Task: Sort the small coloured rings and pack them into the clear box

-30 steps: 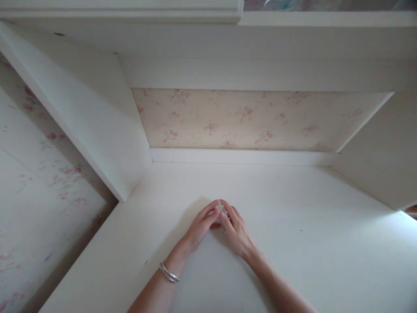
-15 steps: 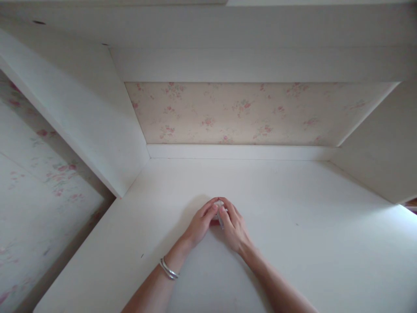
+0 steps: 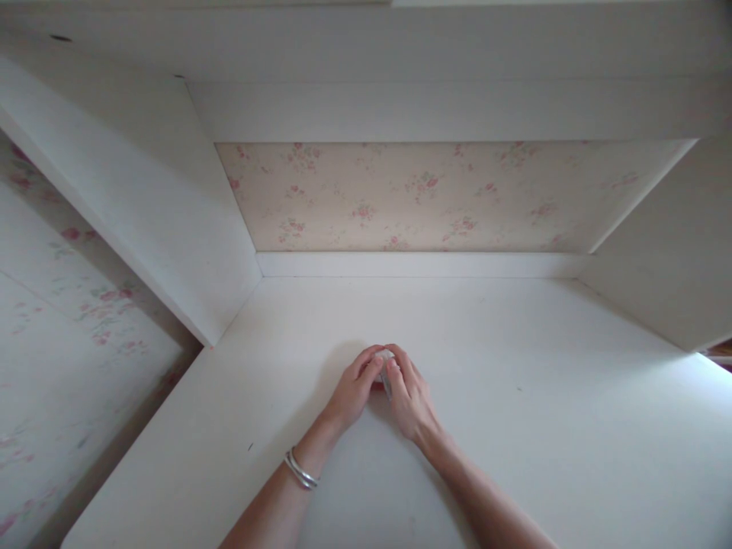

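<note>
Both of my hands meet over the white desktop (image 3: 366, 488), fingertips touching at the far side. Between them is a small whitish object (image 3: 386, 383) with a red lower edge, mostly covered by fingers, so its kind is unclear. My left hand (image 3: 351, 393) curls around its left side, thumb on top. Around the right side wraps my right hand (image 3: 410, 398), its thumb also pressed onto the top. A silver bangle (image 3: 301, 470) circles my left wrist.
White side panels stand at the left (image 3: 142, 191) and right (image 3: 669, 252) of the desk. An overhead shelf (image 3: 366, 46) spans the top. Floral wallpaper (image 3: 394, 194) shows at the back. Small dark marks lie on the desktop.
My hands keep the same hold; the right thumb and the small object have shifted very slightly. The view has moved a little.
</note>
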A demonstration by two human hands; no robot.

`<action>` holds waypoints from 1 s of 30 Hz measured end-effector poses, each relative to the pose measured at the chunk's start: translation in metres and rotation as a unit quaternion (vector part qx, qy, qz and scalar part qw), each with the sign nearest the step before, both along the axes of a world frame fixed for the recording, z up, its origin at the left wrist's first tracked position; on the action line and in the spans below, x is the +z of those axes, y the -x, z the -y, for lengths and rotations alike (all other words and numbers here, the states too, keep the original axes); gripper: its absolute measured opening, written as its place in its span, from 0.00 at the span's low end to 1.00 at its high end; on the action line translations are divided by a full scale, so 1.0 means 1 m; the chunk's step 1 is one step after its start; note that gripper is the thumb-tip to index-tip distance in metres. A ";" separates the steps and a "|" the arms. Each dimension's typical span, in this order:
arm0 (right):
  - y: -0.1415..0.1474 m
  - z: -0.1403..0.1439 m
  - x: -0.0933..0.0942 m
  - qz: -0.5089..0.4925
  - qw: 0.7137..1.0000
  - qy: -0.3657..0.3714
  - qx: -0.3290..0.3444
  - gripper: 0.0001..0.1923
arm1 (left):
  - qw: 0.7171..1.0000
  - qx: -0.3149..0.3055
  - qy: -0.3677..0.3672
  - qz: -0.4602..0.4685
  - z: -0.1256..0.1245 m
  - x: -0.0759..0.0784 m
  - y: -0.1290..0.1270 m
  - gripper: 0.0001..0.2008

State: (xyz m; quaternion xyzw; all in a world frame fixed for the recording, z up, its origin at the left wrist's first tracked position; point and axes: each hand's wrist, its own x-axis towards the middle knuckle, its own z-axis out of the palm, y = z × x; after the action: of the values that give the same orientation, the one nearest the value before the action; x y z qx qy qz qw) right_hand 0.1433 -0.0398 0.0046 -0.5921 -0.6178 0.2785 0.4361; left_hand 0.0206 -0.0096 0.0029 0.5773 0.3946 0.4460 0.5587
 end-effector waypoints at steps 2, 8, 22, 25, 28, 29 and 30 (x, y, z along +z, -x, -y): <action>-0.001 -0.001 -0.002 -0.012 1.000 0.011 -0.009 0.21 | 1.000 0.005 0.007 0.001 -0.001 -0.002 0.001 0.20; -0.009 -0.007 -0.014 -0.139 0.988 0.017 -0.070 0.26 | 0.988 0.002 0.113 0.103 -0.003 -0.008 0.004 0.24; -0.024 -0.027 -0.030 -0.268 0.962 0.048 -0.031 0.26 | 0.980 0.140 0.097 0.099 -0.060 0.001 0.059 0.24; -0.024 -0.026 -0.029 -0.244 0.969 0.048 -0.009 0.26 | 0.978 0.178 0.029 -0.102 -0.097 0.009 0.080 0.24; -0.025 -0.024 -0.027 -0.221 0.974 0.049 0.006 0.25 | 0.927 0.178 -0.038 -0.327 -0.128 0.017 0.096 0.27; -0.025 -0.024 -0.027 -0.211 0.976 0.047 0.009 0.25 | 0.897 0.171 -0.060 -0.402 -0.135 0.019 0.099 0.28; -0.025 -0.023 -0.026 -0.202 0.978 0.044 0.012 0.25 | 0.868 0.167 -0.079 -0.462 -0.141 0.021 0.102 0.28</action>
State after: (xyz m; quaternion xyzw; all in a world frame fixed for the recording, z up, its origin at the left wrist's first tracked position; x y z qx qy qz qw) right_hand 0.1682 -0.0166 -0.0218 -0.5348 -0.5109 0.4247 0.5221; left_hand -0.0812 0.1318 0.0236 0.6850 0.6615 0.2446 0.1826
